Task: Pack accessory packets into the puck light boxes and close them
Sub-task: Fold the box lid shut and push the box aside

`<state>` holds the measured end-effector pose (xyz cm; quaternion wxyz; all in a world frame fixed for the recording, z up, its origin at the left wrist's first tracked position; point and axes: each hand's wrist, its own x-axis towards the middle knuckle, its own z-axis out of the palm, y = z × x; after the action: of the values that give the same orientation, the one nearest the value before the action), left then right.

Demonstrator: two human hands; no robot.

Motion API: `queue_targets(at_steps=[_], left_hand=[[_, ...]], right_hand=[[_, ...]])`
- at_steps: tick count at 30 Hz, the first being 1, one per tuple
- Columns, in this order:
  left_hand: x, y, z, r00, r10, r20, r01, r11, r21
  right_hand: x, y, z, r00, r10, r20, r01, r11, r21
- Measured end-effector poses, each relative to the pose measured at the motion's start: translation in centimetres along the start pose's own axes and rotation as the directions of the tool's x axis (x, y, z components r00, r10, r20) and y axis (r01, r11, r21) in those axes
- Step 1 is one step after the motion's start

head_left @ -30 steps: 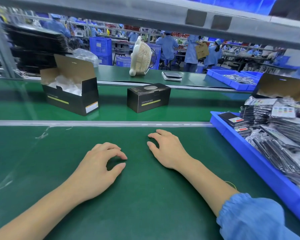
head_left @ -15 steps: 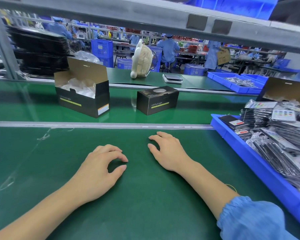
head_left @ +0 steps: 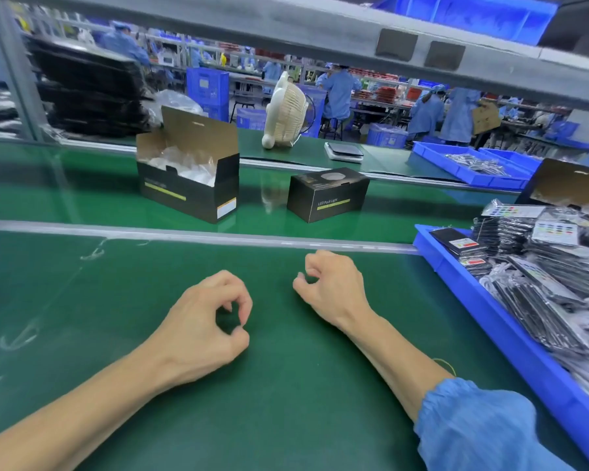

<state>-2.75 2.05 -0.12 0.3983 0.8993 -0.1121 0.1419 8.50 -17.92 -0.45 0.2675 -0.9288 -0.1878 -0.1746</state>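
So one box (head_left: 327, 193) sits closed on the belt (head_left: 82, 198), the open box (head_left: 187, 175) beside it awaits a packet (head_left: 555, 277), while both hands, left (head_left: 201, 321) and right (head_left: 334, 287), rest loosely curled, empty, on the tabletop (head_left: 286, 385).

Cream desk fan (head_left: 288, 112) upright on far green bench, facing away. Small scale (head_left: 344, 151) (flat, dark top) just right of fan. Stack of black trays (head_left: 89, 90) at far left behind grey frame post (head_left: 21, 83). Blue crates (head_left: 207, 86) and workers in blue coats (head_left: 339, 93) in background, blurred. Grey overhead beam (head_left: 286, 32) across top.
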Motion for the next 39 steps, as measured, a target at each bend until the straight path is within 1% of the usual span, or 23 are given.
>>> queue_targets(at_steps=[2,4,7,9,10,12,13,15,19,22,24,25,27,28,30,32,33,34,35,36,37,38,39], left_hand=[[-0.2,0.1,0.2,1.0,0.03,-0.008,-0.03,0.999,-0.015],[-0.1,-0.1,0.2,0.997,0.052,-0.059,-0.054,0.998,-0.034],[0.1,-0.2,0.2,0.987,0.065,-0.145,-0.07,0.997,-0.027],[-0.1,-0.1,0.4,0.99,0.09,-0.108,-0.094,0.995,-0.029],[-0.2,0.0,0.4,0.993,0.104,-0.048,-0.105,0.994,-0.039],[-0.2,0.1,0.4,0.992,0.097,0.076,-0.093,0.994,-0.054],[-0.2,0.1,0.4,0.99,0.087,0.11,-0.08,0.995,-0.066],[0.1,0.1,0.3,0.99,0.06,0.126,-0.049,0.994,-0.093],[0.2,0.4,0.0,0.989,0.019,0.146,-0.001,0.993,-0.12],[0.6,0.2,0.1,0.976,0.076,0.203,-0.073,0.997,-0.024],[1.3,0.1,0.4,0.942,0.068,0.328,-0.098,0.992,0.076],[1.5,0.1,0.5,0.926,0.055,0.373,-0.1,0.99,0.103],[1.7,-0.7,0.3,0.915,0.097,0.392,-0.154,0.981,0.116],[1.8,-0.8,0.1,0.901,0.116,0.419,-0.185,0.974,0.13],[1.4,-1.3,-0.4,0.892,0.149,0.426,-0.23,0.962,0.145],[1.6,-1.3,0.0,0.913,0.191,0.361,-0.244,0.964,0.108],[1.5,-1.3,0.2,0.935,0.202,0.291,-0.236,0.968,0.087],[1.3,-1.3,0.3,0.965,0.191,0.177,-0.207,0.975,0.077],[1.0,-1.6,0.4,0.985,0.17,-0.017,-0.169,0.984,0.052],[0.9,-2.0,0.2,0.961,0.105,-0.257,-0.115,0.993,-0.024],[1.0,-2.6,-0.3,0.881,-0.038,-0.472,-0.049,0.984,-0.169],[1.5,-3.5,-1.1,0.776,-0.228,-0.589,0.021,0.941,-0.337],[1.9,-4.6,-2.0,0.678,-0.379,-0.63,0.077,0.889,-0.452]], right_hand=[[-0.4,0.2,-0.4,0.999,-0.004,-0.033,0.007,0.995,0.095],[-0.7,0.2,-0.7,0.998,-0.058,0.002,0.057,0.99,0.13],[-0.5,0.9,-0.5,0.992,-0.009,0.123,-0.013,0.985,0.173],[-0.4,0.9,-0.4,0.982,0.009,0.186,-0.046,0.979,0.198],[-0.4,0.9,-0.4,0.977,-0.018,0.212,-0.016,0.987,0.158],[-0.5,0.7,-0.1,0.959,-0.102,0.263,0.104,0.995,0.004],[-0.5,0.5,0.0,0.95,-0.128,0.284,0.152,0.986,-0.067],[-0.3,0.1,0.3,0.929,-0.178,0.324,0.23,0.964,-0.131],[1.4,-1.2,1.1,0.899,-0.252,0.359,0.325,0.933,-0.157],[4.0,-3.1,2.4,0.902,-0.317,0.293,0.4,0.871,-0.287],[6.9,-4.8,3.6,0.91,-0.335,0.243,0.406,0.837,-0.368],[8.7,-5.6,4.2,0.904,-0.368,0.217,0.427,0.804,-0.414],[12.3,-7.1,5.6,0.868,-0.478,0.136,0.467,0.691,-0.552],[13.9,-7.7,6.2,0.874,-0.457,0.168,0.456,0.648,-0.61],[15.9,-8.4,7.4,0.925,-0.3,0.232,0.375,0.629,-0.681],[16.8,-9.5,7.9,0.961,-0.158,0.228,0.275,0.665,-0.695],[16.9,-10.1,7.5,0.966,-0.117,0.231,0.247,0.687,-0.683],[16.9,-10.5,6.7,0.966,-0.123,0.226,0.245,0.705,-0.665],[16.7,-11.0,5.8,0.962,-0.148,0.229,0.262,0.73,-0.631],[16.0,-11.4,4.4,0.955,-0.183,0.234,0.292,0.731,-0.617],[15.0,-11.6,2.8,0.944,-0.234,0.234,0.331,0.711,-0.621],[13.4,-12.0,0.9,0.928,-0.286,0.241,0.373,0.672,-0.639],[11.6,-12.2,-1.1,0.906,-0.326,0.27,0.422,0.634,-0.648]])
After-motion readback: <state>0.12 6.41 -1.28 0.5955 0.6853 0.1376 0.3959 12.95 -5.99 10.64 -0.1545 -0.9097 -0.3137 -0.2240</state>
